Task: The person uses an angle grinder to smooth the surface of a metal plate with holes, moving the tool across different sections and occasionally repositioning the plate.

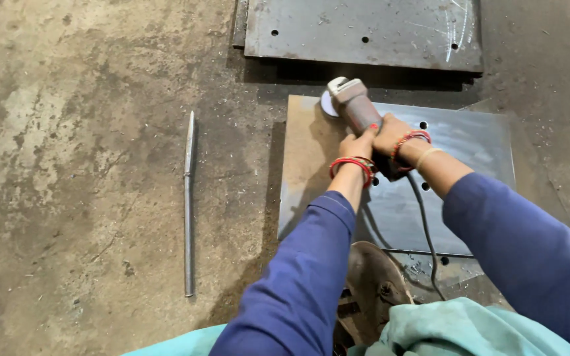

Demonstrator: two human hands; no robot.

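An angle grinder (353,105) with a grey body is held in both hands over a flat steel plate (470,142) lying on the floor. My left hand (357,144) grips the grinder's body from the left, and my right hand (392,134) wraps it from the right. Its disc (328,104) rests at the plate's far left corner. A black cord (425,227) trails back across the plate toward me. Both wrists wear red bangles, and both arms are in blue sleeves.
A second steel plate (364,29) with drilled holes lies further away. A long thin metal rod (189,204) lies on the concrete floor to the left. A worn sandal (371,290) on my foot sits at the near plate's front edge.
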